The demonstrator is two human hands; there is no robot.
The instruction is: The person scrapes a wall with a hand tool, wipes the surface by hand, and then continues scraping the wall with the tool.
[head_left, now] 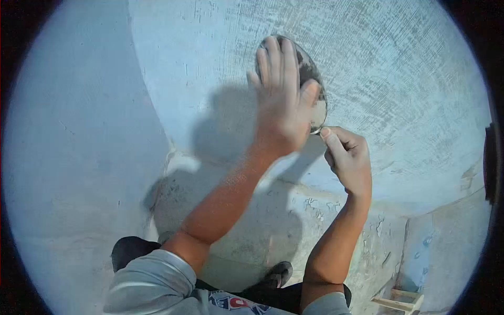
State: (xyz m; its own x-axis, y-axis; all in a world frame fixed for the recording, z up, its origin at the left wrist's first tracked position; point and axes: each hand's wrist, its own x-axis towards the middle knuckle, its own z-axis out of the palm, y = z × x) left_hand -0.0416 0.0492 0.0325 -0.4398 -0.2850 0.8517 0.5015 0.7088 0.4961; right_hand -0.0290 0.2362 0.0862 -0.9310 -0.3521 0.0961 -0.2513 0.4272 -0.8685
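Observation:
A thin oval plate point(308, 69) with a dark, patchy face and a pale worn part near its lower end lies against the pale blue wall. My left hand point(283, 100) rests flat on the plate with its fingers stretched upward, covering much of its left side. At the plate's lower tip, my right hand point(349, 155) pinches the edge between thumb and curled fingers. Both hands look dusted with pale powder. What the plate is made of, and its back, I cannot make out.
Scratchy grey streaks mark the wall point(378, 68) around the plate. A wall corner runs down on the left. Peeling paint shows on the lower surface point(325, 210). A wooden frame point(401, 300) stands at lower right, and a shoe point(282, 273) shows below my arms.

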